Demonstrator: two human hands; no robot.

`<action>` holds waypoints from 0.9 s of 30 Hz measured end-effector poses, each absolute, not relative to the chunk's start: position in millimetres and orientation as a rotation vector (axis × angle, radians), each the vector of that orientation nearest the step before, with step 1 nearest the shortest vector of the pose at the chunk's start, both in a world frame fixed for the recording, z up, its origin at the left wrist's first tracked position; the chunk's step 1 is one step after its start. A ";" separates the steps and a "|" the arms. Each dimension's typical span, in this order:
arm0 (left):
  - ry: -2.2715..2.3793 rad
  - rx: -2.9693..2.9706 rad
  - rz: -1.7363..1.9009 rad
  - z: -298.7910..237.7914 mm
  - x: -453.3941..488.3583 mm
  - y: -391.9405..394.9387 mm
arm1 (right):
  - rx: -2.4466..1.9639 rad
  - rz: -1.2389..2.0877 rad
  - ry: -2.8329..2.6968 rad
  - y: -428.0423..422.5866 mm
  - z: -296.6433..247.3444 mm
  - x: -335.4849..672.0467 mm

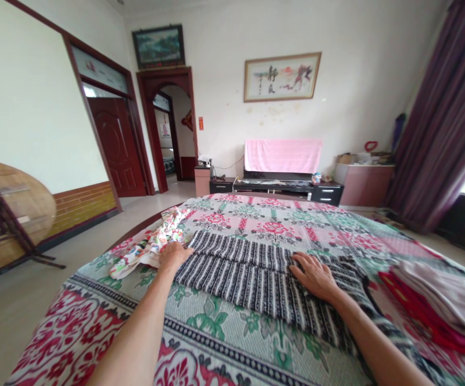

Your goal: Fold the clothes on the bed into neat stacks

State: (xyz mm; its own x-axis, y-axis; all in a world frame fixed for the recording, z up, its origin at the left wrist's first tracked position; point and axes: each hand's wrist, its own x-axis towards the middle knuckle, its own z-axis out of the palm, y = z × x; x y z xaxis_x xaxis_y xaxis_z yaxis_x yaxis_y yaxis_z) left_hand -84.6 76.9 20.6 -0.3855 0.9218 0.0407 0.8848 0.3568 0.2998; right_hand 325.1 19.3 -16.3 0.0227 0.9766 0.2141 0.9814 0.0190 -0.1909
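Observation:
A black-and-white striped garment [240, 271] lies spread in a long folded strip across the table, its right part bunched and trailing toward the near edge. At its left end, my left hand [174, 253] is closed on the edge of the cloth, fingers partly hidden. My right hand [313, 274] rests palm down on the garment's right part, fingers stretched out. Just beyond and left of my left hand lies a crumpled white cloth with a colourful print [152, 246], close to that hand.
A floral cover [216, 316] drapes the round table. Folded clothes [437, 300], pale over red, are stacked at the right. A folded round tabletop [10, 209] leans at the left wall. Beyond stand a TV under a pink towel [282, 155] and low cabinets [326, 193].

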 end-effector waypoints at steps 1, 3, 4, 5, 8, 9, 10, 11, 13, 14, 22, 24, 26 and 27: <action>2.478 1.673 0.408 21.2 -83.3 77.3 | -2.014 -0.026 -2.014 19.1 -16.1 325.0; 2.482 1.709 0.395 22.7 -80.3 78.0 | -2.005 -0.031 -2.012 18.9 -15.8 324.9; 2.487 1.723 0.391 23.8 -78.8 78.4 | -2.002 -0.033 -2.009 18.7 -15.5 324.8; 2.492 1.732 0.386 25.0 -77.5 78.8 | -1.999 -0.033 -2.005 18.4 -14.9 324.6; 2.497 1.719 0.380 28.7 -76.0 79.2 | -1.998 -0.020 -2.001 17.2 -12.7 322.9; 2.492 1.708 0.380 29.9 -76.4 79.1 | -2.001 -0.014 -1.998 16.9 -12.0 322.3; 2.486 1.699 0.380 30.9 -77.3 78.9 | -2.002 -0.010 -1.997 16.7 -11.5 321.9; 2.482 1.686 0.379 31.6 -78.5 78.7 | -2.001 -0.008 -1.994 16.7 -11.4 321.7; 2.478 1.646 0.372 32.3 -81.7 78.8 | -1.991 -0.003 -1.990 17.2 -11.9 322.6; 2.477 1.623 0.371 32.1 -83.5 79.2 | -1.984 0.003 -1.988 17.6 -12.4 323.6; 2.432 1.590 0.434 17.9 -97.7 91.4 | -1.657 -0.045 -2.049 15.3 5.8 300.2; 2.440 1.578 0.452 15.1 -99.3 93.8 | -1.459 -0.007 -2.141 13.4 16.9 270.0; 2.453 1.590 0.461 14.1 -100.0 94.9 | -1.331 0.051 -2.238 13.0 25.9 232.5; 2.455 1.603 0.463 14.0 -100.2 95.0 | -1.289 0.075 -2.277 13.5 28.8 213.3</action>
State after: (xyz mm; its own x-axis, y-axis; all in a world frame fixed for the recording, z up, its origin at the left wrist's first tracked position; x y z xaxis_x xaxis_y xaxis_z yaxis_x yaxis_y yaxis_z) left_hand -100.2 95.0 14.0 -0.4060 0.9136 0.0244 0.8597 0.3727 0.3492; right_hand 213.3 13.5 28.8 -0.4133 0.8135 0.4092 0.7849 0.5461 -0.2929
